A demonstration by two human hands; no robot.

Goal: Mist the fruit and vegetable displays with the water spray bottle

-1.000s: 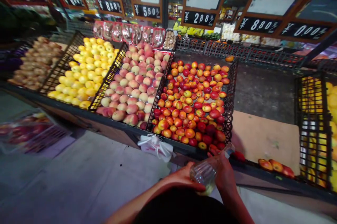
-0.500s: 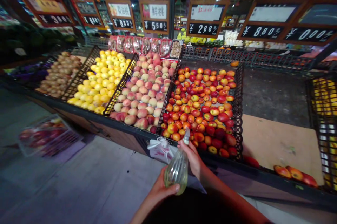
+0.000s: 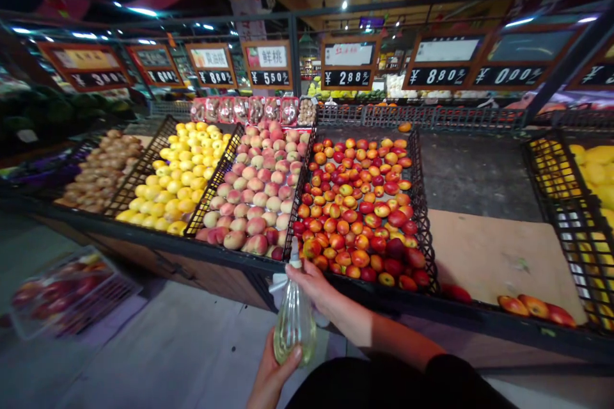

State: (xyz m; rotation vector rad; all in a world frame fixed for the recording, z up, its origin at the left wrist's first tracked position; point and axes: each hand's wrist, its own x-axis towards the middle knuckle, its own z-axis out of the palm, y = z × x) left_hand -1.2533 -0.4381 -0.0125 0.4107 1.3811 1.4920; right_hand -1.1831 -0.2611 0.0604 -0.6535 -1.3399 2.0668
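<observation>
Yellow-tinted bottle, one, ribbed and clear: held in the air before the counter, nearly upright. Left hand: cupped round its base, thumb across the front. Right hand: closed about the neck, just under the nozzle. Change noted from where I stand: a second ago the bottle lay well tipped, neck toward the right front corner of the nectarines; now it has swung left and straightened, neck near the front end of the black divider beside the peaches. Meaning, as I judge it: better steadied between two hands, its nozzle no longer leaning at the nectarines. Also listed: white bag, partly hidden behind the bottle; three fruit, loose, right front. Spray, if any: cannot tell.
</observation>
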